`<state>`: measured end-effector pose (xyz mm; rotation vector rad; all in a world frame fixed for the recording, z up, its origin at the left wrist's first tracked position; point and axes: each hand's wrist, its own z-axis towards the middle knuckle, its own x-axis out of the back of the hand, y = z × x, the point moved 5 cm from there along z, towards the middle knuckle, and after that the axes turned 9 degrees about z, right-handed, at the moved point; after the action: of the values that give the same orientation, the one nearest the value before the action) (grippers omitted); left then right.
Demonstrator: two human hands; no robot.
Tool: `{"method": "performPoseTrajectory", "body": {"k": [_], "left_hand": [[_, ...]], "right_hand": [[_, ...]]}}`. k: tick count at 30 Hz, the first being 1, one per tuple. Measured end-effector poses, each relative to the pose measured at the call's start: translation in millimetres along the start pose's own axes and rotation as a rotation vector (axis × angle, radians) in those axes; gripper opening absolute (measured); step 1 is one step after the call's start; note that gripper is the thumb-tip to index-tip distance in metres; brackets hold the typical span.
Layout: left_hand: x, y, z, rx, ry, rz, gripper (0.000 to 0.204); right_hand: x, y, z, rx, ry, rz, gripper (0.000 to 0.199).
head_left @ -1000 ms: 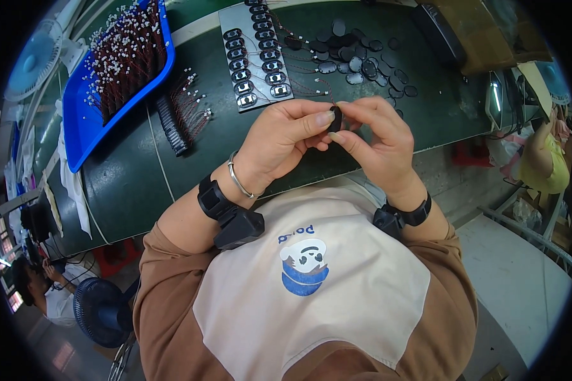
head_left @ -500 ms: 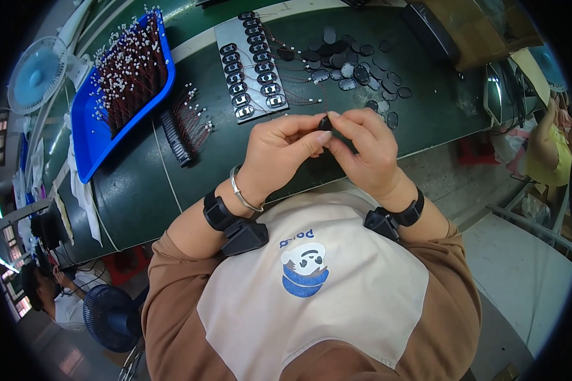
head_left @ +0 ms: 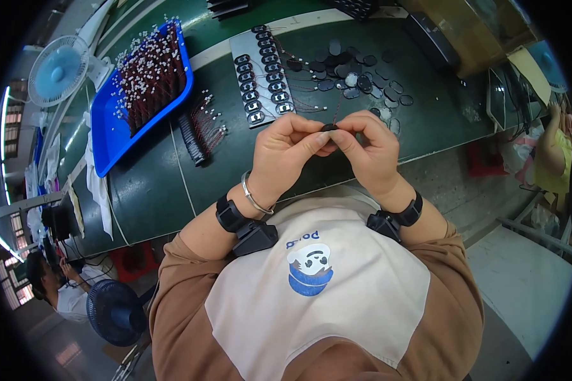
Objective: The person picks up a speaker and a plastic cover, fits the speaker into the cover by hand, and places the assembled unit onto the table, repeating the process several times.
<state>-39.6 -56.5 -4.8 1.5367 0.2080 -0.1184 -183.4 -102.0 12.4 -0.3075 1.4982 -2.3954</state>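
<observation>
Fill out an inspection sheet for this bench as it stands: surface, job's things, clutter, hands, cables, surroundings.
Surface: dark green bench top, with a pale line running across it.
Job's things: small black oval part pinched between both hands above the bench edge.
Clutter: grey tray with rows of black parts; loose black oval discs; blue tray full of thin red leads with white tips; a bundle of leads beside it.
Hands: left hand and right hand both have a fingertip grip on the part; black bands on both wrists.
Cables: thin wires trail from the tray's parts.
Surroundings: two fans, another person at lower left, one at far right.
</observation>
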Motion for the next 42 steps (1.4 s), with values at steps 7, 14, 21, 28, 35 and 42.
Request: {"method": "performPoseTrajectory", "body": {"k": [7,14,21,28,35,42], "left_hand": [[0,2,-11,0.03,-0.014,-0.002,0.011],[34,34,-34,-0.273,-0.019,0.794,0.01],[121,59,-69,-0.392,0.132,1.5,0.014],[137,61,-72,-0.341,0.115,1.656,0.015],[148,66,-75,-0.177,0.118,1.604,0.013],[110,94,27,-0.424,0.067,1.484,0.016]], "right_hand": [[-8,-9,-2,0.168,-0.124,-0.015,0.011],[-26,-6,-3,0.114,-0.337,-0.052,0.012],[2,3,-5,0.105,-0.394,-0.245,0.012],[13,0,-6,0.171,-0.303,-0.307,0.009],[16,3,-5,0.147,-0.287,-0.259,0.007],[18,8,-6,0.056,-0.278,-0.24,0.005]]}}
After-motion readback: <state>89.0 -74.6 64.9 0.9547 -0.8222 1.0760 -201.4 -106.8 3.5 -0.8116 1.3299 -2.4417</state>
